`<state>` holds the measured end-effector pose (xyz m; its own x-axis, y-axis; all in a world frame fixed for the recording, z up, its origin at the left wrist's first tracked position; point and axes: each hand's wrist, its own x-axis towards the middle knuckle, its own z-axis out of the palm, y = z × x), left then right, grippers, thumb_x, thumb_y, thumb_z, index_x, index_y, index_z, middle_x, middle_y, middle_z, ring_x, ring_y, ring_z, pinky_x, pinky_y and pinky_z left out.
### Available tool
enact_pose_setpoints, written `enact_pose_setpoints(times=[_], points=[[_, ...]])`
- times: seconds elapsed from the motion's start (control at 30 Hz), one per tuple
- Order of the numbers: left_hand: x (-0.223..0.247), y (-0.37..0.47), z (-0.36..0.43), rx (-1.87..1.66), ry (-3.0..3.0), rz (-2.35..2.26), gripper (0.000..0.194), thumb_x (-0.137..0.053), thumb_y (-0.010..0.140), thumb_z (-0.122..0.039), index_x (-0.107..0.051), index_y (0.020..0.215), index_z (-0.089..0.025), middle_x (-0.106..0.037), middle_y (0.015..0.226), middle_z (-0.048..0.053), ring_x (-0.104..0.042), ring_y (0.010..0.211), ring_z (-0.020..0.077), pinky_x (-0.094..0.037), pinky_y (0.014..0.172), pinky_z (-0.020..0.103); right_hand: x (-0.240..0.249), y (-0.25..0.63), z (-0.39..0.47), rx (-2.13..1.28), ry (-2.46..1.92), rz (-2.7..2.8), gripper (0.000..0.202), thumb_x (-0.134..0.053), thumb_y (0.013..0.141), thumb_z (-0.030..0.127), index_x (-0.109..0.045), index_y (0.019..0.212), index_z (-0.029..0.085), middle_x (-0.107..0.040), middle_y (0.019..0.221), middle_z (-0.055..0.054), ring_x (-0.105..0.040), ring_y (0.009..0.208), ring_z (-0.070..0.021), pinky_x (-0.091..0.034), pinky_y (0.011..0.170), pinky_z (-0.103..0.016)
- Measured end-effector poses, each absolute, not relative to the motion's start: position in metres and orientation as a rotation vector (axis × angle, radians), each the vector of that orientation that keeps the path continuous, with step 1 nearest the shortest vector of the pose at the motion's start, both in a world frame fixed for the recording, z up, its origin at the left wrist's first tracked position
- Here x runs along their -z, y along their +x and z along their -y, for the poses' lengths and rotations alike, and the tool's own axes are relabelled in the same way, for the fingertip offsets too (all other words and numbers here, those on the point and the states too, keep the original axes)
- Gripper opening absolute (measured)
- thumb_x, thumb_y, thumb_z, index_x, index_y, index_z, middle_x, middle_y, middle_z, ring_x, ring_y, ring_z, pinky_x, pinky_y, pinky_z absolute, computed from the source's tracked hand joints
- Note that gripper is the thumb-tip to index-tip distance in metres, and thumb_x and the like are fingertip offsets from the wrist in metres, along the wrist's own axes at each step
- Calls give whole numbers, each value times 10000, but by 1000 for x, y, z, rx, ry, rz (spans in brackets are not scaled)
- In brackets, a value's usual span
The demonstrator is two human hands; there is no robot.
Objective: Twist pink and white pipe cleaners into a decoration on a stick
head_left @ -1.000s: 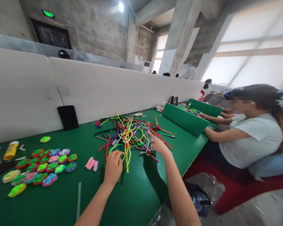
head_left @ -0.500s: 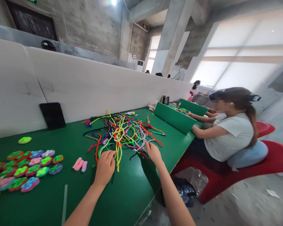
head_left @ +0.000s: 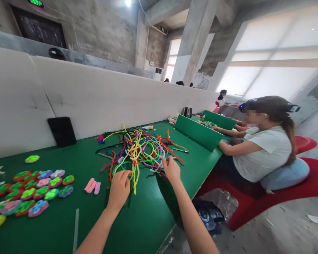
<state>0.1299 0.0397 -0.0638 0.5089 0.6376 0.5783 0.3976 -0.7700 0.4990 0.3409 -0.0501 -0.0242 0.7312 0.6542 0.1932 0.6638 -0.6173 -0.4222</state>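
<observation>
A tangled heap of coloured fuzzy stems point(head_left: 145, 148) lies on the green table. My left hand point(head_left: 120, 187) is at the heap's near edge, fingers curled and pressed together beside the yellow stems; what its fingertips hold, if anything, is too small to make out. At the right side of the heap, my right hand point(head_left: 171, 169) has its thumb and fingers drawn together at a pale lilac stem point(head_left: 160, 162), which seems pinched at the fingertips. Pink fuzzy pieces point(head_left: 90, 186) lie left of my left hand.
Several round flower-like fuzzy pieces point(head_left: 33, 193) cover the table's left part. A black phone point(head_left: 62, 131) leans on the white partition point(head_left: 108, 95). A green divider point(head_left: 197, 132) stands to the right, with a seated person point(head_left: 267, 141) beyond. A pale strip point(head_left: 76, 229) lies near the front.
The whole view has shifted slightly, so things appear a little further right. My right hand's fingers are somewhat more curled at the heap; my left hand has barely moved.
</observation>
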Motion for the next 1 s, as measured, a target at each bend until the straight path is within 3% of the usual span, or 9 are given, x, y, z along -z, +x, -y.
enact_pose_setpoints(times=[0.17, 0.27, 0.37, 0.67, 0.83, 0.93, 1.0], points=[[64, 130, -40, -1098, 2451, -878, 270, -376, 762, -82, -555, 933, -189, -581, 913, 58, -520, 904, 204, -407, 816, 364, 19, 337, 40, 96, -2396, 1362, 232, -525, 764, 400, -491, 859, 191, -565, 958, -72, -523, 923, -198, -377, 704, -257], [62, 129, -39, -1083, 2452, -891, 274, -376, 760, -76, -556, 935, -186, -583, 912, 56, -518, 910, 201, -403, 822, 364, 24, 338, 26, 9, -2468, 1395, 144, -573, 734, 264, -507, 822, 171, -592, 894, -83, -541, 877, -206, -376, 667, -258], [61, 128, -38, -1093, 2448, -891, 273, -386, 750, -78, -561, 927, -191, -590, 901, 54, -524, 900, 203, -407, 813, 367, 25, 343, 15, -27, -2494, 1371, 200, -558, 736, 212, -501, 919, 158, -619, 802, -66, -572, 776, -197, -368, 594, -246], [61, 128, -38, -1108, 2432, -884, 270, -381, 750, -78, -563, 913, -193, -588, 898, 56, -521, 896, 208, -406, 808, 369, 15, 348, 14, 10, -2461, 1373, 115, -516, 765, 204, -626, 738, 183, -619, 752, -55, -564, 769, -185, -377, 625, -243], [61, 128, -38, -1085, 2434, -888, 271, -375, 750, -69, -558, 905, -194, -585, 897, 52, -515, 899, 208, -400, 811, 366, 4, 339, 25, 201, -2374, 1254, 254, -428, 831, 312, -646, 829, 183, -523, 984, -105, -464, 967, -217, -380, 756, -292], [60, 128, -38, -1074, 2432, -900, 270, -373, 751, -62, -555, 904, -191, -581, 897, 54, -511, 904, 209, -395, 816, 366, -8, 338, 28, 205, -2062, 1077, 293, -436, 813, 380, -632, 811, 163, -498, 997, -111, -438, 972, -225, -350, 826, -338], [60, 128, -37, -1072, 2429, -902, 270, -374, 751, -57, -554, 903, -189, -580, 896, 54, -509, 904, 207, -394, 819, 365, -16, 339, 25, -41, -1795, 944, 287, -491, 765, 416, -607, 767, 153, -535, 872, -88, -483, 856, -200, -389, 747, -310]])
